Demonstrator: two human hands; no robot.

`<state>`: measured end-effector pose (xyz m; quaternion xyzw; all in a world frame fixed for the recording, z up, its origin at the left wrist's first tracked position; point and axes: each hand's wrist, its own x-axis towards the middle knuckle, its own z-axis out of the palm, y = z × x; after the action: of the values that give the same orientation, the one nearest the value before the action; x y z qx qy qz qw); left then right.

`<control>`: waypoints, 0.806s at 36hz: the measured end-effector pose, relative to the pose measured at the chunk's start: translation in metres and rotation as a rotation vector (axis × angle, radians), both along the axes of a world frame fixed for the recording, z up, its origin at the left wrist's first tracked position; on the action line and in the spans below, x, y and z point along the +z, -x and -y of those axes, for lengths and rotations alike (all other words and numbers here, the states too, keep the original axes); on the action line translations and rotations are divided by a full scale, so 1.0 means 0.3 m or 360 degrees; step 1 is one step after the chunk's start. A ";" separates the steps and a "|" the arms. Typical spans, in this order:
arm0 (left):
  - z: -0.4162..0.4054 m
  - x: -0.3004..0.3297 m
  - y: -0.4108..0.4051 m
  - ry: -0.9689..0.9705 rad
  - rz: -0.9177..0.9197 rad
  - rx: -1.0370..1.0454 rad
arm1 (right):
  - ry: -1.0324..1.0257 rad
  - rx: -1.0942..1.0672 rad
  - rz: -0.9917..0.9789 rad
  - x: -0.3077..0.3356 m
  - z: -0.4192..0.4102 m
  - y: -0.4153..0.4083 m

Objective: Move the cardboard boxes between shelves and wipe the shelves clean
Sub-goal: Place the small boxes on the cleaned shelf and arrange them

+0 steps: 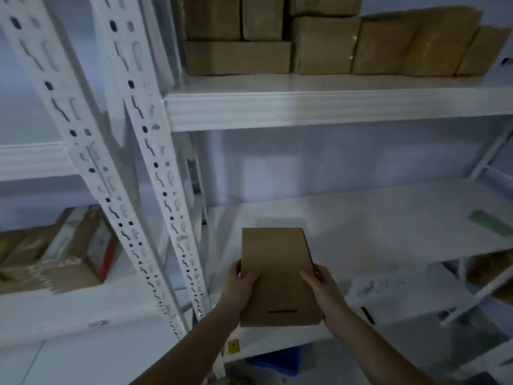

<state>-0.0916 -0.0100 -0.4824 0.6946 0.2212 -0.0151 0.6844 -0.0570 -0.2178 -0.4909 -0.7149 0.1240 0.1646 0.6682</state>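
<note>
A flat brown cardboard box (279,276) is held between both hands, over the front edge of the white middle shelf (374,234). My left hand (240,287) grips its left side with the thumb on top. My right hand (323,287) grips its right side the same way. Several more cardboard boxes (319,43) stand packed on the upper shelf (333,107). A green cloth-like item (490,225) lies at the right end of the middle shelf.
Two white slotted uprights (155,173) rise on the left. Beyond them, a neighbouring shelf (69,304) carries several boxes (63,254). A whitish bag or container (399,295) sits lower right, and something blue (274,362) lies below the shelf.
</note>
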 end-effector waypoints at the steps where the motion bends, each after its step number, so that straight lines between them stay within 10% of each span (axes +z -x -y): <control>1: -0.020 -0.007 -0.007 -0.0016 0.0007 0.0029 | 0.0035 0.0054 0.0001 -0.015 -0.023 -0.025; 29: -0.243 -0.268 -0.395 -0.0638 -0.0379 0.0252 | 0.0392 0.0795 0.0158 -0.238 -0.286 -0.510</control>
<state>0.0269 0.0629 -0.5627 0.7904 0.3526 0.0011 0.5010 0.0960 -0.1321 -0.5623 -0.8064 -0.0698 0.2726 0.5202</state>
